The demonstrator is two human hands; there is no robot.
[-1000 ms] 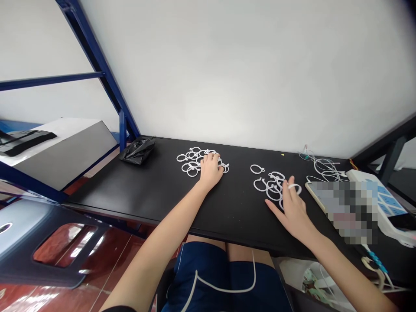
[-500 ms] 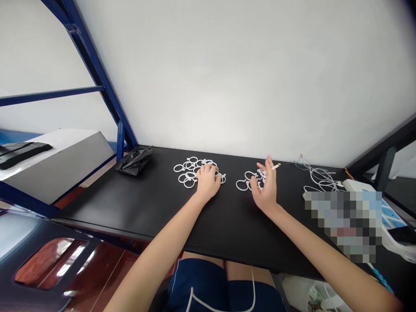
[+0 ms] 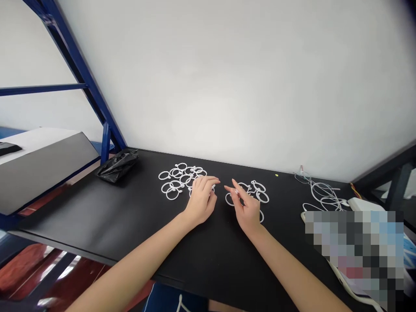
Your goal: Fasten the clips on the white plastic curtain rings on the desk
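Note:
White curtain rings with small eyelets (image 3: 173,193) lie in a loose pile on the black tabletop (image 3: 136,216). At the right edge of this pile is my left hand (image 3: 199,201), its thumb and fingers closed on a white curtain ring (image 3: 213,188) that is partly hidden by the fingers. A second, smaller group of curtain rings (image 3: 262,197) lies to the right. My right hand (image 3: 248,210) is over its near left side, fingers drawn together toward the thumb. A small white piece shows between them; its shape is mostly hidden. The two hands are apart, fingertips facing.
A crumpled black plastic bag (image 3: 118,166) lies at the left back by the blue metal frame (image 3: 78,65). Tangled white cables (image 3: 320,193) and a white power strip (image 3: 360,203) are at the right, beside a blurred-out item. A white wall (image 3: 227,86) stands behind.
My right hand has come left and nearer to my left hand, its spread fingers drawn together. My left hand has lifted slightly from the pile with a ring. The view has shifted right.

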